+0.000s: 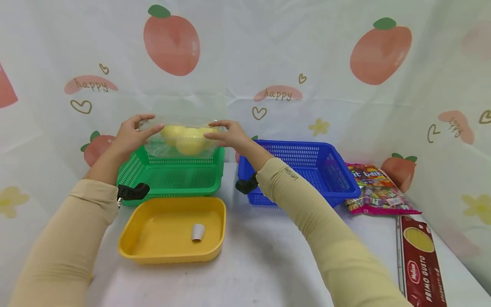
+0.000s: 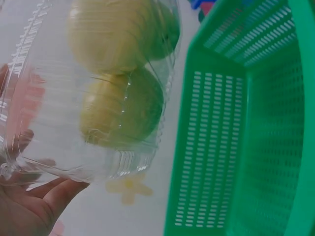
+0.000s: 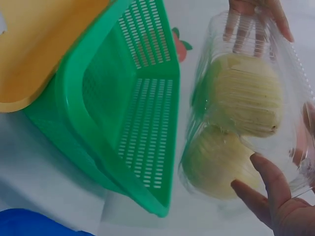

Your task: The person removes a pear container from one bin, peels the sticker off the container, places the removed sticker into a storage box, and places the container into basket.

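My left hand (image 1: 132, 135) and right hand (image 1: 233, 137) hold a clear plastic clamshell box (image 1: 155, 149) by its two ends, raised over the back of the green basket (image 1: 168, 179). Inside lie several pale yellow, rounded fruits (image 1: 190, 145), which look greenish on the basket side in the wrist views. In the left wrist view, the thumb of the left hand (image 2: 29, 209) presses along the box's bottom corner. Fingers of the right hand (image 3: 283, 206) spread over the box's end in the right wrist view, close beside one fruit (image 3: 216, 164).
In front of the green basket stands a yellow tray (image 1: 165, 232) with a small white piece (image 1: 197, 232) in it. A blue basket (image 1: 299, 179) stands to the right. Beyond it lie a candy bag (image 1: 379, 192) and a red spaghetti pack (image 1: 422, 264). A printed cloth (image 1: 245, 51) hangs behind.
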The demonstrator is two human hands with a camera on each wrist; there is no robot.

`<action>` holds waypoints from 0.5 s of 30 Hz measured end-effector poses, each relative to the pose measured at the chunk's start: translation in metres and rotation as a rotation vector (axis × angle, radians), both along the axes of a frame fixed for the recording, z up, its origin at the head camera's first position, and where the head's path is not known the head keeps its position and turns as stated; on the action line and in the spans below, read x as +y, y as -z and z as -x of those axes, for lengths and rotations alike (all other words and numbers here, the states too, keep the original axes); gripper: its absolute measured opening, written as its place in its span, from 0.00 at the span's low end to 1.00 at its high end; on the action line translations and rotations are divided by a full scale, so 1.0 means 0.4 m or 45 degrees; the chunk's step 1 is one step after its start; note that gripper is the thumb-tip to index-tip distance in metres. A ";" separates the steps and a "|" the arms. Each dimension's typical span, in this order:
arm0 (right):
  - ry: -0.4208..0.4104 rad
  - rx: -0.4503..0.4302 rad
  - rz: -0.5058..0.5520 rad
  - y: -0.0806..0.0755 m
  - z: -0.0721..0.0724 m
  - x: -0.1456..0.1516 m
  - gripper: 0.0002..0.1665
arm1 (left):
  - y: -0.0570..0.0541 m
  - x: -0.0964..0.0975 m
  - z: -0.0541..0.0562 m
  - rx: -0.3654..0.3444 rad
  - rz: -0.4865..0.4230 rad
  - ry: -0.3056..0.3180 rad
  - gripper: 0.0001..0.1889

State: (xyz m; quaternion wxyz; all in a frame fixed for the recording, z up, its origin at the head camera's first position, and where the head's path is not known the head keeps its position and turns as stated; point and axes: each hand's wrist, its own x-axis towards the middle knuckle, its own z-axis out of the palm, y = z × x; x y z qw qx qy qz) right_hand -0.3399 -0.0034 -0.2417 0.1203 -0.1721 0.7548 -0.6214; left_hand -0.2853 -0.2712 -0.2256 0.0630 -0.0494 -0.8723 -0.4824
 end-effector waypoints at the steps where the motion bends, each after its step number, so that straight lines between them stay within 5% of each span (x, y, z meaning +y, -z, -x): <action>1: 0.012 -0.010 0.000 0.001 0.003 -0.005 0.30 | 0.002 -0.004 0.005 -0.010 -0.006 -0.002 0.40; 15: 0.137 -0.028 -0.118 0.055 0.033 -0.043 0.35 | 0.039 -0.034 0.041 -0.123 0.087 0.041 0.43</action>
